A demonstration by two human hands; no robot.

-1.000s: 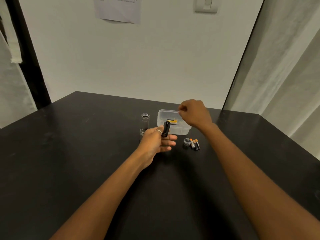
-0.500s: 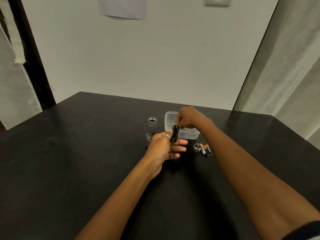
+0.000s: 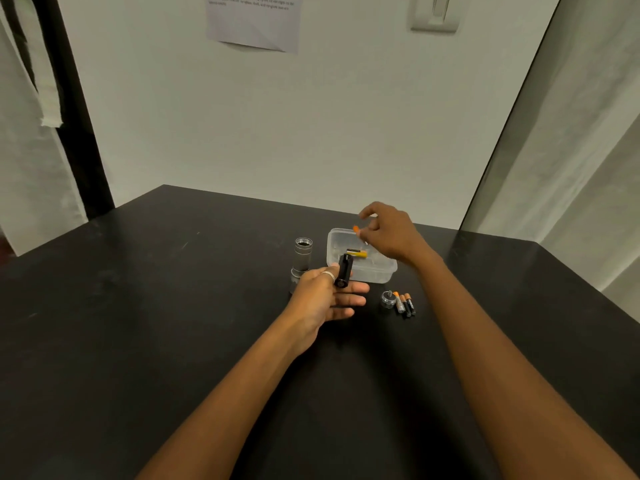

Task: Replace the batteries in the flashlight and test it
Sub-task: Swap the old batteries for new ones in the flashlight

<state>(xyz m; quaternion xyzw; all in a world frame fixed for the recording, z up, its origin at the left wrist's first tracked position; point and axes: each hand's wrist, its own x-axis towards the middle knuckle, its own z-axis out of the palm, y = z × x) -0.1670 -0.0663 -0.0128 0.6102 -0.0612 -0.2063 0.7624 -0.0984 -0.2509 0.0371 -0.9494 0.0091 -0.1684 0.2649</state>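
Left hand grips black battery holder just in front of clear box; right hand pinches orange-tipped battery above box.

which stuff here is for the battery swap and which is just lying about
For the job:
- black battery holder in the left hand
- battery pinched in the right hand
- flashlight body, open and upright
- clear tub with a battery
- end cap and three loose batteries

Lying about:
- paper notice
- wall switch
- hanging cloth
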